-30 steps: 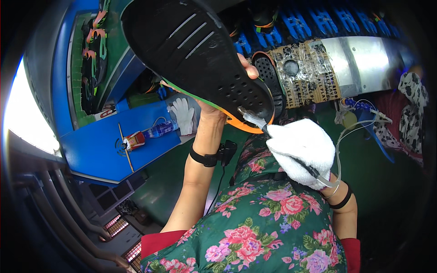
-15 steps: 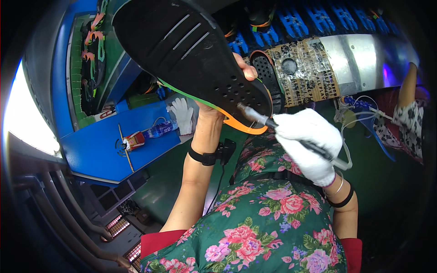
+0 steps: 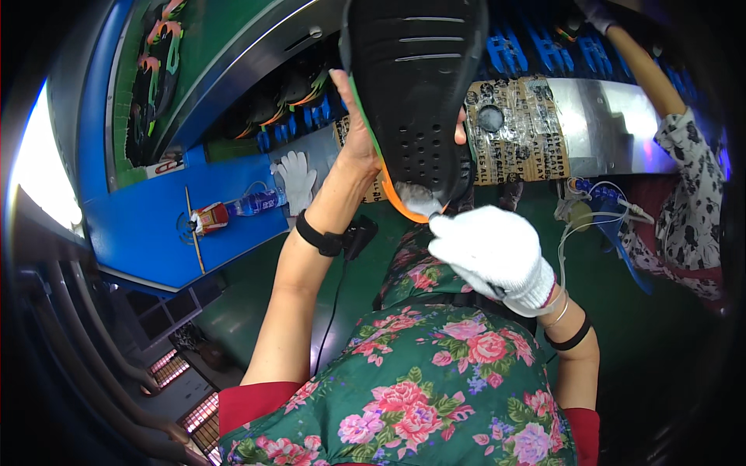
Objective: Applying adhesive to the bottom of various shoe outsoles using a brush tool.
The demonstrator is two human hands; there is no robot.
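Note:
A black shoe bottom point(image 3: 412, 89) with slots and a cluster of small holes is tilted up in front of me, its orange and green upper showing along the edge. Around its sides my bare left hand point(image 3: 362, 136) is closed, thumb on the left and a fingertip on the right. My right hand point(image 3: 497, 252), in a white knitted glove, is closed round a brush point(image 3: 420, 200) whose pale, smeared head touches the black surface at the orange-rimmed end. The glove hides most of the brush handle. Motion blurs the brush head.
At left, a blue table point(image 3: 148, 225) bears a white glove point(image 3: 295, 182), a bottle point(image 3: 256, 202) and a small red box point(image 3: 208, 219) with a stick. Ahead runs a metal ledge point(image 3: 606, 128) with taped cardboard point(image 3: 528, 140). A co-worker's arm point(image 3: 649, 74) reaches in at right, near clear tubing point(image 3: 583, 225).
The shoe has turned more upright and shifted right. My left hand has moved with it. My right hand has come slightly down and left, the brush staying at the shoe's end.

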